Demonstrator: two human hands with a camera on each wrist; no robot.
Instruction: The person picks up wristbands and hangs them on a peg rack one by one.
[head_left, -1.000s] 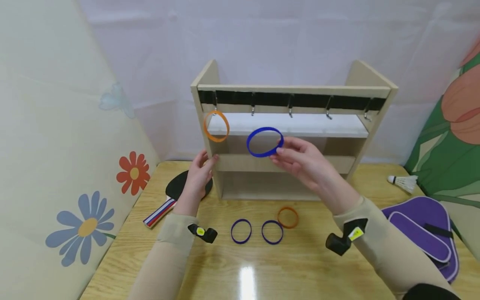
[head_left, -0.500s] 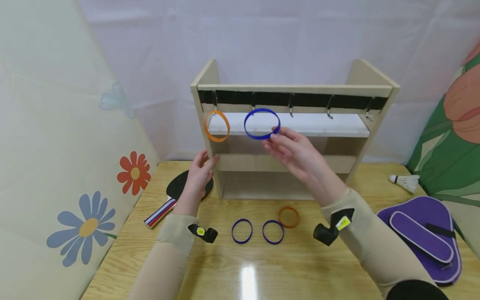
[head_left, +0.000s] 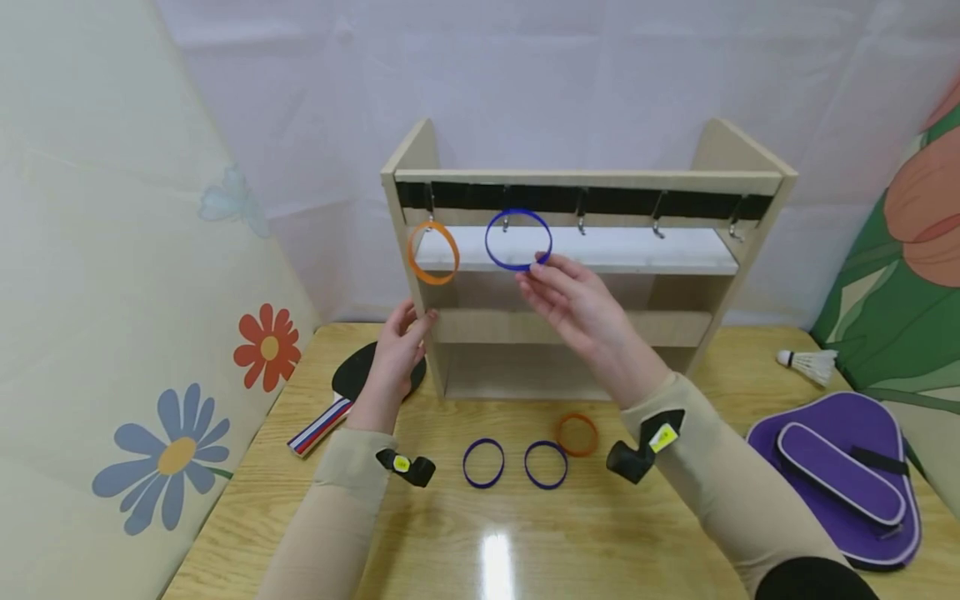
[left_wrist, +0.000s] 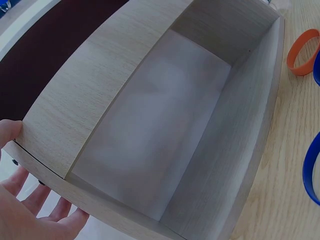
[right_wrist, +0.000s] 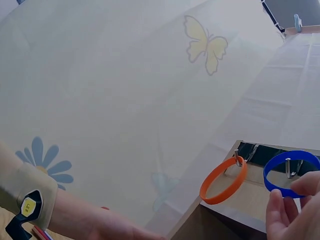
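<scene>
- The right hand's fingers (head_left: 557, 282) pinch a raised blue ring (head_left: 516, 267) by its lower right edge, near the centre of the frame.
- Behind that ring, the second hook (head_left: 506, 220) from the left shows through its opening; whether the two touch, I cannot tell.
- The right hand (head_left: 585, 315) reaches in from the lower right, in front of the wooden rack (head_left: 495, 327).
- The left hand (head_left: 397, 350), left of centre, grips the rack's left side panel, thumb on the front edge and the other fingers along the outer side.
- An orange ring (head_left: 434, 279) hangs from the leftmost hook (head_left: 431, 218), just left of the raised ring.
- A black strip (head_left: 618, 202) runs across the rack's upper front, with the hooks along it.
- On the tabletop (head_left: 600, 525), at lower centre, lie two dark blue rings (head_left: 483, 486) and an orange band (head_left: 576, 455) close to the right one.
- At centre left, a black paddle (head_left: 355, 371) lies partly hidden by the left arm.
- At the right edge are a shuttlecock (head_left: 813, 365) and, below it, a purple case (head_left: 840, 475).
</scene>
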